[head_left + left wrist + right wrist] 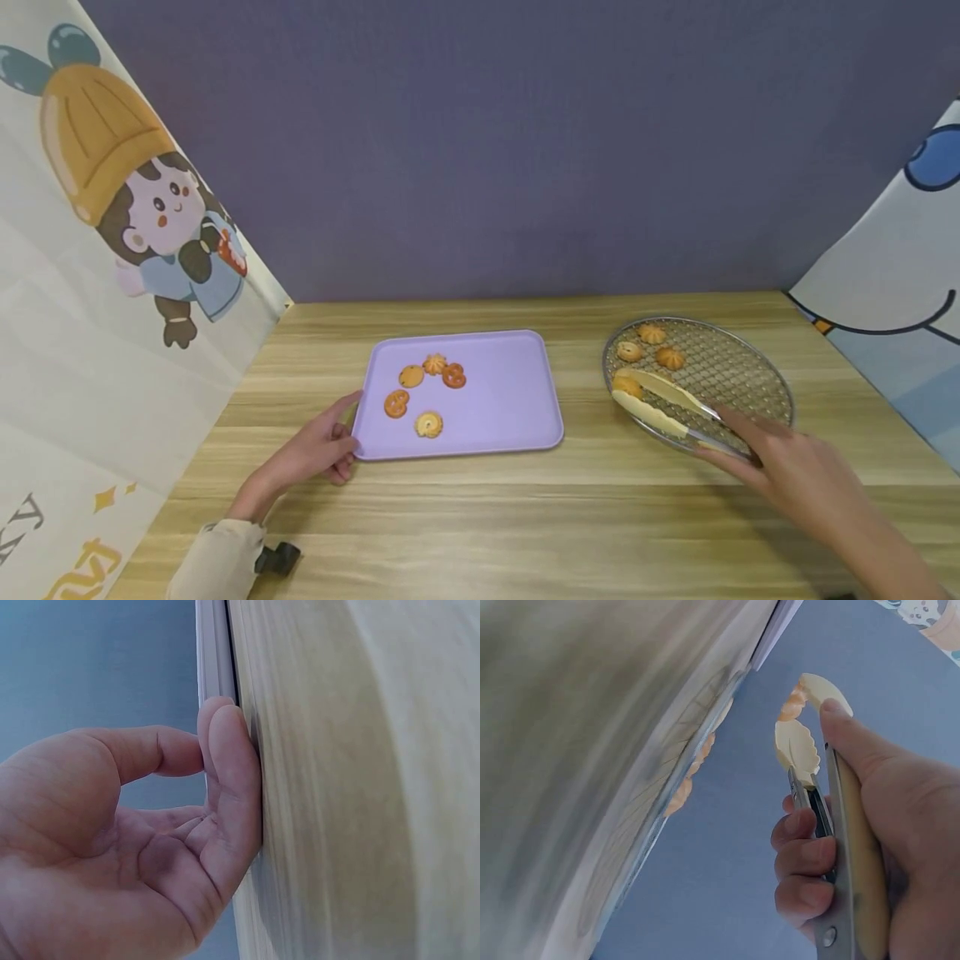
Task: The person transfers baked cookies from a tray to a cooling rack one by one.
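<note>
My left hand (318, 446) holds the left edge of a lilac tray (502, 408); in the left wrist view the thumb and fingers meet at the tray's rim (214, 652). My right hand (787, 467) grips metal tongs (663, 388) with cream scalloped tips. Between those tips is a golden cookie (791, 705), which the right wrist view shows raised off the round wire rack (738, 375). On the rack lie two ridged cookies (670, 358) and a paler ring-shaped one (628, 351). Pretzels (397, 403) and several cookies (429, 424) are spread over the tray's left half.
Both tray and rack rest on a wood-grain table (480, 517), with bare wood between them. A dark blue-grey wall (510, 150) rises behind. Printed cloths stand at the left (75, 333) and right (877, 242) sides.
</note>
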{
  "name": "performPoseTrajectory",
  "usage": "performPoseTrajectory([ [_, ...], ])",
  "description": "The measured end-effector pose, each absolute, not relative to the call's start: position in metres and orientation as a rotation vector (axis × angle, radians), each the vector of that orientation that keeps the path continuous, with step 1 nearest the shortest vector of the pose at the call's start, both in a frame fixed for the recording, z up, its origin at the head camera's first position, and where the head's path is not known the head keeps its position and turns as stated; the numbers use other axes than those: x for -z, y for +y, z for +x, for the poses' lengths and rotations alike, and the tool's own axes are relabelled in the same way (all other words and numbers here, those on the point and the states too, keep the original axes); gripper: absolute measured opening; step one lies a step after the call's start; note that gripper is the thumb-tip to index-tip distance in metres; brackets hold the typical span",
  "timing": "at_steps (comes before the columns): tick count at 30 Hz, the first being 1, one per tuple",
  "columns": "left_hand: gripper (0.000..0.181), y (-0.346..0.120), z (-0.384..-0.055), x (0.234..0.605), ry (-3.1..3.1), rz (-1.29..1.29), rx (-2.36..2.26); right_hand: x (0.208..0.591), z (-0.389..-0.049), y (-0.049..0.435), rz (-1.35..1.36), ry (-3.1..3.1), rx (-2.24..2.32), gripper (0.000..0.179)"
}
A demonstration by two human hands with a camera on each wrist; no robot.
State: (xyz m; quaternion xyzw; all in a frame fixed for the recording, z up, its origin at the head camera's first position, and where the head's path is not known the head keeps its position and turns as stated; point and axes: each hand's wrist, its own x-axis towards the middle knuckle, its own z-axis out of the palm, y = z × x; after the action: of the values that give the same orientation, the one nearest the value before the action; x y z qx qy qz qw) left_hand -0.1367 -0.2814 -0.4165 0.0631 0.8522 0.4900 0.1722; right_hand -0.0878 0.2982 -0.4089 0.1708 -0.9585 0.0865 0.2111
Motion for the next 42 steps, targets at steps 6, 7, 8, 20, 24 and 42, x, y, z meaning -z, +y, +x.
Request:
performPoseTrajectory([
  [6,0.075,-0.283,-0.136,0.418,2.411,0.172,-1.394,0.414,-0.082,0.308,0.444,-2.661,-0.234,0.062],
  [7,0.075,-0.283,-0.136,0.418,2.411,0.170,-1.394,0.415,-0.082,0.310,0.439,-2.667,-0.236,0.062],
  [8,0.075,-0.283,-0.136,0.418,2.413,0.167,-1.392,0.415,-0.081,0.311,0.432,-2.675,-0.237,0.062],
  [20,0.076,-0.282,-0.134,0.422,2.409,0.165,-1.407,0.423,-0.073,0.332,0.320,-2.815,-0.261,0.071],
  [24,0.076,-0.281,-0.135,0.423,2.416,0.169,-1.406,0.424,-0.072,0.337,0.288,-2.855,-0.280,0.072],
  [42,0.076,-0.281,-0.135,0.419,2.408,0.205,-1.411,0.421,-0.072,0.345,0.173,-3.019,-0.273,0.079],
])
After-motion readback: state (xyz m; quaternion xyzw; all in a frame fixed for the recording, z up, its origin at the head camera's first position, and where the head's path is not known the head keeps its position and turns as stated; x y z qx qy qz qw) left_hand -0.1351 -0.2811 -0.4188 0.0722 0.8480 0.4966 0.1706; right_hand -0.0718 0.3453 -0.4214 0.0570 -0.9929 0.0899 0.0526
